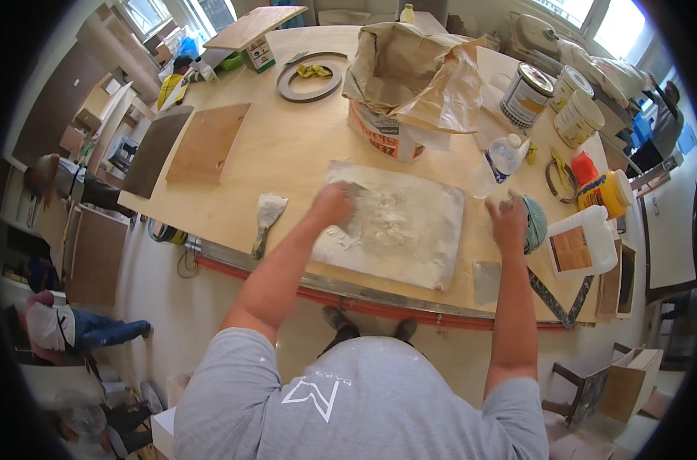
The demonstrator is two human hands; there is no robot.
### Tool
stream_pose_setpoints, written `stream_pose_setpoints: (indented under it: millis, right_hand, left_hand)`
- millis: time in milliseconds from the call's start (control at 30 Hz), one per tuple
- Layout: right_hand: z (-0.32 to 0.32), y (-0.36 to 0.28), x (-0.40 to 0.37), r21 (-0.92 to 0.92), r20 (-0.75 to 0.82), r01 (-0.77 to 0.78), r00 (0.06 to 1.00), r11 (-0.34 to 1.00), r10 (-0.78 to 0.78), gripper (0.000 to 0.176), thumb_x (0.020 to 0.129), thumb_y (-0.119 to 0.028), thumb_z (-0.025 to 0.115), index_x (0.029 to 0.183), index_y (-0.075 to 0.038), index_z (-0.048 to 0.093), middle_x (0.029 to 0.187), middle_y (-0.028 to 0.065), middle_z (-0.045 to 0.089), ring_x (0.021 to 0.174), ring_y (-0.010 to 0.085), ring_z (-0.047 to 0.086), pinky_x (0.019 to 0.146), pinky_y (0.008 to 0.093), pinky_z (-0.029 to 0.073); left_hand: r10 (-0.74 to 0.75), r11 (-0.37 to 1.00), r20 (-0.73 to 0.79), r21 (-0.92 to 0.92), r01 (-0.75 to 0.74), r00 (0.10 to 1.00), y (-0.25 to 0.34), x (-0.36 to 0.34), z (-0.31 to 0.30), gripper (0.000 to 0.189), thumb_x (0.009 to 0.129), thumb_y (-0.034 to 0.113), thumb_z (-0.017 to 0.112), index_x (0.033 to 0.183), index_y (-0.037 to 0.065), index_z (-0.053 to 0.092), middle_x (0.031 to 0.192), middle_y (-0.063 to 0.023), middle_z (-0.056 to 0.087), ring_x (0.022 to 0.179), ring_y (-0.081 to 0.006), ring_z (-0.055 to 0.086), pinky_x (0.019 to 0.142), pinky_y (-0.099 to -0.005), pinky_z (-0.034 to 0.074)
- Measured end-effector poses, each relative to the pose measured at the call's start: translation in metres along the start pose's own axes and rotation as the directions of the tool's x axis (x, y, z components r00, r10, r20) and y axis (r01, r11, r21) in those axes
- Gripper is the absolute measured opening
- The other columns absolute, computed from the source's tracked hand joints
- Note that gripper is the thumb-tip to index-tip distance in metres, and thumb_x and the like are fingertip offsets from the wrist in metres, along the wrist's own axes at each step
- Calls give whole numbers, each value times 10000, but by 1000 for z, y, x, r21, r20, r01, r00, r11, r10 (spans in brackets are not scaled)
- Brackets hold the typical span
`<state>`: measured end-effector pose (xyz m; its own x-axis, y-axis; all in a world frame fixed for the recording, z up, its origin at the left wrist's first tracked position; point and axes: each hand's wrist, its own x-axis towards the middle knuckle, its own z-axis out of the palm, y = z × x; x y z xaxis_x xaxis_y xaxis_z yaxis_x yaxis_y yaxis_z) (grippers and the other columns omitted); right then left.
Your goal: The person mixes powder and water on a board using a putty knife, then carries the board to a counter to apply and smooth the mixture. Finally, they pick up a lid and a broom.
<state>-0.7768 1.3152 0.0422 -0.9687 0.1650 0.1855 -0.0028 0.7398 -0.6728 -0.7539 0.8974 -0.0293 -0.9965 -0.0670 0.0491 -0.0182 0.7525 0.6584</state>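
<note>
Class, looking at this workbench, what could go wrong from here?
The pale powder might be pushed off the board onto the table. The left forearm could knock the scraper, which lies near the table's front edge. The right hand might upset the green, bowl-like thing close beside it.

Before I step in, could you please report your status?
Left hand at the pale powder, grip unclear. Right hand beside the round green item, contact unclear. Powder loose on board; paper sack beyond, not blocking.
</note>
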Motion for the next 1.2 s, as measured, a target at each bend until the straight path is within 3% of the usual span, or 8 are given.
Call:
stream_pose_setpoints:
  millis: [167, 367, 467, 533, 733, 933, 1067, 1200]
  right_hand:
    - [-16, 82, -118, -390, 109, -151, 972, 908, 209, 659, 648, -285, 871, 1136, 43, 573, 976, 244, 642, 980, 390, 633, 843, 450, 522]
    - [-25, 86, -141, -434, 151, -336, 887, 836, 436, 733, 590, -260, 903, 1148, 55, 546, 1110, 277, 614, 1008, 413, 634, 853, 469, 529]
    - [-20, 100, -135, -391, 136, -378, 878, 839, 459, 753, 569, -258, 915, 1140, 47, 532, 1072, 258, 623, 959, 396, 647, 829, 458, 533]
    - [-20, 112, -135, -308, 161, -383, 881, 871, 445, 732, 588, -254, 905, 1143, 43, 530, 1021, 233, 638, 922, 369, 654, 806, 438, 530]
    - [-33, 159, -139, 151, 515, -600, 726, 786, 455, 442, 814, -271, 750, 1122, -6, 576, 944, 98, 668, 815, 231, 636, 682, 361, 483]
    - [-50, 130, -172, 537, 581, -747, 665, 393, 470, 239, 929, -232, 623, 1126, -98, 604, 941, 19, 663, 774, 148, 617, 608, 307, 454]
    - [-40, 125, -181, 708, 559, -657, 746, 260, 362, 246, 895, -134, 636, 1128, -70, 591, 917, 41, 653, 782, 151, 630, 582, 306, 471]
    - [-30, 101, -185, 788, 550, -603, 780, 124, 299, 241, 834, -29, 644, 1069, -36, 594, 892, 68, 652, 738, 181, 644, 565, 315, 489]
  left_hand:
    - [-356, 934, 136, 35, 355, 924, -19, 23, -32, 247, 774, 81, 546, 948, -34, 679, 943, -270, 670, 908, -427, 639, 809, -471, 504]
    - [156, 967, 99, 186, -172, 983, 41, 22, 35, 308, 771, 70, 526, 1038, -18, 653, 951, -259, 679, 934, -426, 640, 824, -457, 519]
    - [75, 925, 232, 347, -155, 970, 98, -18, 16, 339, 794, 101, 530, 1098, 5, 644, 975, -235, 682, 947, -410, 644, 841, -460, 521]
    - [200, 967, -123, 184, -175, 972, 59, -35, 16, 323, 794, 107, 566, 1089, 9, 655, 948, -244, 674, 901, -392, 653, 828, -450, 523]
    - [-640, 458, 264, -623, 634, 721, -29, -125, 6, 199, 856, -4, 570, 1040, 27, 639, 899, -87, 651, 823, -218, 654, 656, -393, 561]
    - [-686, 317, 217, -770, 554, 694, 22, -109, 67, 137, 834, 22, 588, 971, 23, 599, 830, -90, 621, 806, -238, 646, 607, -411, 530]
    - [-179, 982, -177, 34, 188, 968, 60, -44, 41, 264, 794, 122, 543, 1020, 11, 620, 892, -201, 674, 814, -350, 655, 681, -450, 510]
    - [195, 883, 95, 416, -217, 976, 112, -37, 29, 253, 813, 113, 503, 1015, 32, 630, 892, -208, 673, 845, -375, 642, 754, -461, 518]
